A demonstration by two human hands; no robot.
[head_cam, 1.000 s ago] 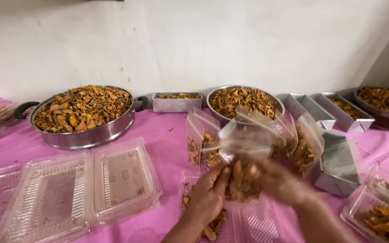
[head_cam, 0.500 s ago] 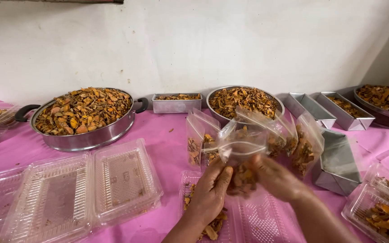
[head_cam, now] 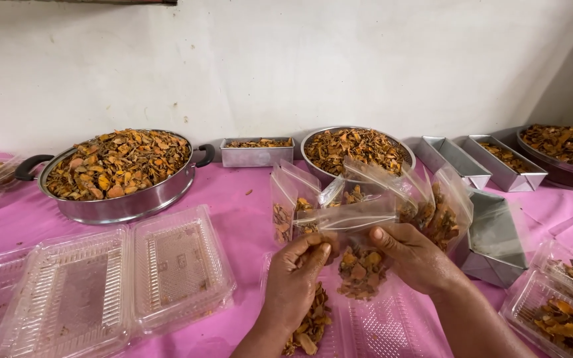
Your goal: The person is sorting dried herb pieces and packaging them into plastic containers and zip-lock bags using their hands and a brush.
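Near centre: left hand (head_cam: 298, 282) and right hand (head_cam: 414, 257) each pinch a top corner of a clear bag (head_cam: 359, 255) of dried chips. Bag hangs upright, mouth up, long axis vertical, over an open tray (head_cam: 392, 328). Behind: filled bags (head_cam: 432, 205). Far left: big pan (head_cam: 117, 176).

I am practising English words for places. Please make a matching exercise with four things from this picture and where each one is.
Things:
1. bag
2. big pan
3. open clear box
4. small tin

Places:
A. at the wall, between pan and bowl
B. front left, on the pink cloth
C. between both hands
D. back left, with black handles

Pairs: 1-C, 2-D, 3-B, 4-A
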